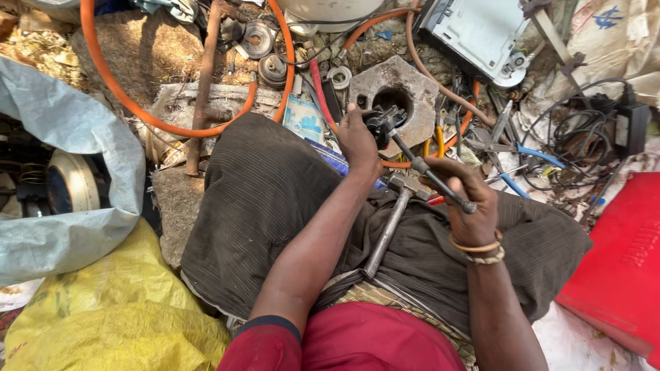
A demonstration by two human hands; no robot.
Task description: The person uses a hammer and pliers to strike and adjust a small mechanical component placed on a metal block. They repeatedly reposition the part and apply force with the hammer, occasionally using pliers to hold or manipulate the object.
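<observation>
My left hand [357, 141] grips a small black metal part [380, 124] held over the hole of a grey concrete block [399, 89]. My right hand [467, 199] is closed around a long dark metal rod tool [430, 172] whose tip meets the black part. A hammer [388, 227] with a metal handle lies across my lap on the dark striped cloth [261, 206], its head near my right hand. Bangles circle my right wrist.
An orange hose [130, 103] loops over the ground at upper left. Round metal parts [260, 40], pliers and blue-handled tools [529, 151] litter the far side. A red case [619, 261] lies right, a yellow sack [103, 309] lower left, a grey tarp [69, 137] left.
</observation>
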